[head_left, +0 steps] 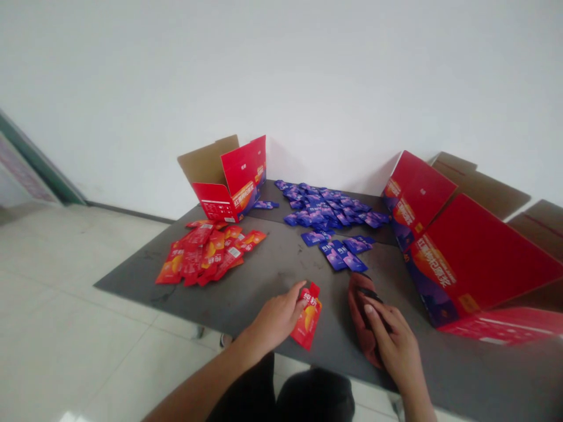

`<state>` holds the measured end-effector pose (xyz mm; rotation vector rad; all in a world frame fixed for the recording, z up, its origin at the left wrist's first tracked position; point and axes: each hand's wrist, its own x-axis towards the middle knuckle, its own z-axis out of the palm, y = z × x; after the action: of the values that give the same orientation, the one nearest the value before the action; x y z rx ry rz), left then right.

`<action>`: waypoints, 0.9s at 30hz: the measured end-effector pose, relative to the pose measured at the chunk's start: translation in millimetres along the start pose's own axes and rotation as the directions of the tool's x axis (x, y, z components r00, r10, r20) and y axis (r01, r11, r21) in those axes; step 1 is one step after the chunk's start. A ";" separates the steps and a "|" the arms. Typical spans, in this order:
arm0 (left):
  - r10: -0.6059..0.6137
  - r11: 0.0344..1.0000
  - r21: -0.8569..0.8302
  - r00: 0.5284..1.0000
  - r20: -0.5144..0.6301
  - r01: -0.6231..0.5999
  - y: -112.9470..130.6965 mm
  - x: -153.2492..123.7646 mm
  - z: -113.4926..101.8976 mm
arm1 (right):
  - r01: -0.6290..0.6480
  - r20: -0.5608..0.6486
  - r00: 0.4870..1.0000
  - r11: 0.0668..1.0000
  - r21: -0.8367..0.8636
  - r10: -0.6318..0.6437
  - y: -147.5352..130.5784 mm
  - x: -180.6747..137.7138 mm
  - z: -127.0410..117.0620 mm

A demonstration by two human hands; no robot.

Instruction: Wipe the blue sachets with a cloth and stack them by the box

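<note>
My left hand is closed on a red sachet with an orange fruit print, its fingers on the upper left edge. The sachet is just above or on the table's front part; I cannot tell which. To its right, my right hand grips a reddish-brown soft pouch with a dark opening or edge. The thumb lies over it and the other fingers are partly hidden. A heap of red sachets lies to the left. Purple sachets are heaped at the back, with several loose ones nearer.
An open red carton stands at the back left of the grey table. Larger open red cartons occupy the right side. A white wall rises behind the table. Tiled floor shows at the left.
</note>
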<state>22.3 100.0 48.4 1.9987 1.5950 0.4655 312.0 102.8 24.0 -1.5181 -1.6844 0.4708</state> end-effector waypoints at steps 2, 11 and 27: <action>0.095 0.995 0.038 0.991 -0.096 -0.092 -2.6 -8.8 3.0 | 0.000 -0.001 1.000 1.000 -0.007 0.000 -1.6 -0.5 -0.2; 0.489 0.845 0.327 0.859 -0.153 -0.423 -18.6 -83.6 18.5 | 0.007 -0.008 1.000 1.000 -0.028 -0.007 -10.5 -0.2 -2.4; 0.631 0.746 0.358 0.767 -0.115 -0.561 -35.6 -95.7 39.8 | 0.299 0.139 0.947 0.952 -0.067 -0.288 -81.2 17.3 4.3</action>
<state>-5.9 5.2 1.1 2.8020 1.1461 0.7508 256.7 103.2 86.0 -1.2877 -2.0162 0.3446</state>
